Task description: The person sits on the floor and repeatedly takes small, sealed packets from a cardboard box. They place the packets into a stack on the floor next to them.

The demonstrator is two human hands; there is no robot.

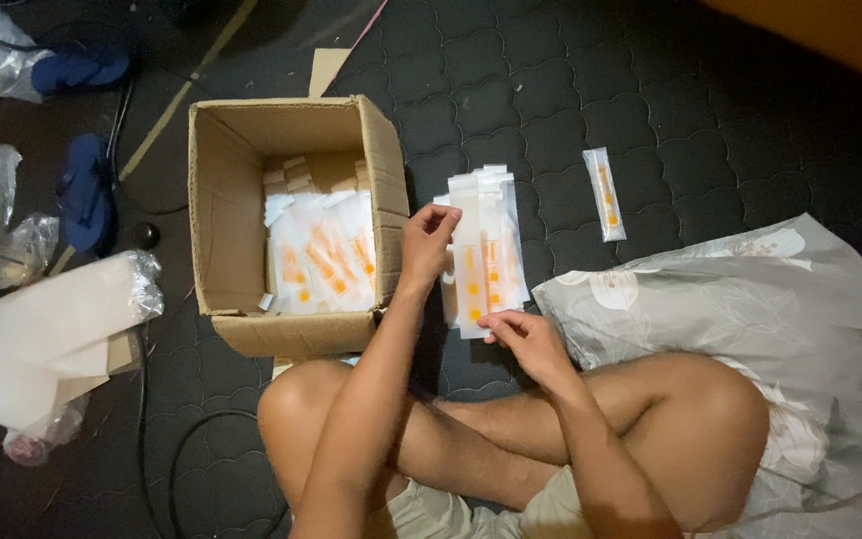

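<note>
A stack of clear flat packets with orange items inside [486,250] lies on the dark quilted mat in front of my crossed legs. My left hand [427,242] grips the stack's upper left edge. My right hand [521,334] pinches its lower edge. Just left of the stack stands an open cardboard box [226,210] holding several more of the same packets [323,258]. One single packet [606,195] lies alone on the mat to the right of the stack.
A grey floral pillow [750,289] lies at the right beside my knee. White foam sheets in clear plastic [47,334] sit at the left. Blue slippers [85,195] and a black cable [167,459] lie on the floor at the left.
</note>
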